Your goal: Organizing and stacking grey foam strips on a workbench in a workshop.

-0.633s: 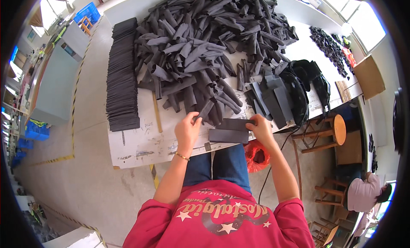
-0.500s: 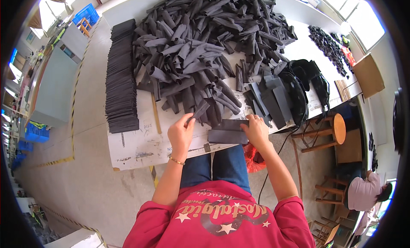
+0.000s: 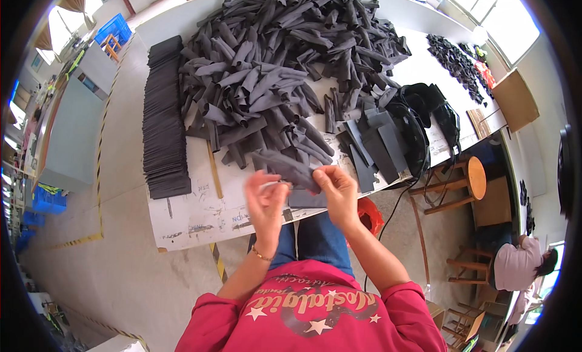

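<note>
My right hand (image 3: 338,194) pinches one end of a dark grey fabric piece (image 3: 282,167), which stretches leftward over the front of the heap. Just below its other end is my left hand (image 3: 265,203), somewhat blurred, with fingers apart and nothing visible in them. Beneath both hands, a flat dark grey piece (image 3: 306,199) lies at the table's near edge, partly hidden. Beyond them rises a large heap of curled dark grey fabric pieces (image 3: 267,79). A long, neat stack of flat dark pieces (image 3: 163,122) runs along the left side of the white table (image 3: 200,225).
Right of my hands lie loose flat dark pieces (image 3: 382,140) beside a black machine-like object (image 3: 418,128) with a cable. A wooden strip (image 3: 214,170) rests near the stack. A red bag (image 3: 370,215) hangs below the edge; a wooden stool (image 3: 476,177) stands right. Another person (image 3: 515,267) sits farther right.
My right hand has moved left and up from the flat piece and now grips a fabric piece. My left hand has shifted slightly and its fingers have spread.
</note>
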{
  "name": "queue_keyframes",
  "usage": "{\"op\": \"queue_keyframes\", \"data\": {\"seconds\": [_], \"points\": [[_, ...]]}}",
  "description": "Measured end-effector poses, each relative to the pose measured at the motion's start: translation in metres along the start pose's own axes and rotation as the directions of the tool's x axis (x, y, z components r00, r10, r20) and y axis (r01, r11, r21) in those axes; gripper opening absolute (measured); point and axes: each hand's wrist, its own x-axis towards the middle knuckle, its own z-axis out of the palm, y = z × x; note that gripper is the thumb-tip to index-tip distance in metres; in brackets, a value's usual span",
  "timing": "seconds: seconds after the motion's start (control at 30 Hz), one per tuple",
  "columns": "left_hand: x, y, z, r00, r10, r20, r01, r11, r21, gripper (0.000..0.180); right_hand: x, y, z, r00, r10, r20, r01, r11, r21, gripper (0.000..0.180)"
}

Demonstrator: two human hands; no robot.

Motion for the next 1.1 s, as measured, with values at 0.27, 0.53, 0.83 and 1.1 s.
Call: {"op": "queue_keyframes", "data": {"seconds": [0.27,0.53,0.83,1.1], "points": [[0.024,0.009,-0.005,0.938,-0.305,0.164,0.343,0.879,-0.330,0.035,0.034,0.027,-0.084,0.903,-0.385,-0.194,0.075,0.583,-0.809,0.014],[0.017,-0.002,-0.006,0.903,-0.408,0.136,0.429,0.844,-0.321,0.033,0.056,0.051,-0.170,0.926,-0.372,0.066,-0.067,-0.334,-0.940,0.034],[0.020,0.001,-0.004,0.893,-0.431,0.131,0.450,0.840,-0.304,0.029,0.058,0.073,-0.181,0.863,-0.403,0.304,0.076,-0.491,-0.868,0.019],[0.019,0.003,-0.004,0.879,-0.454,0.147,0.476,0.814,-0.332,0.027,0.054,0.063,-0.183,0.807,-0.528,0.264,0.149,-0.251,-0.957,0.022]]}}
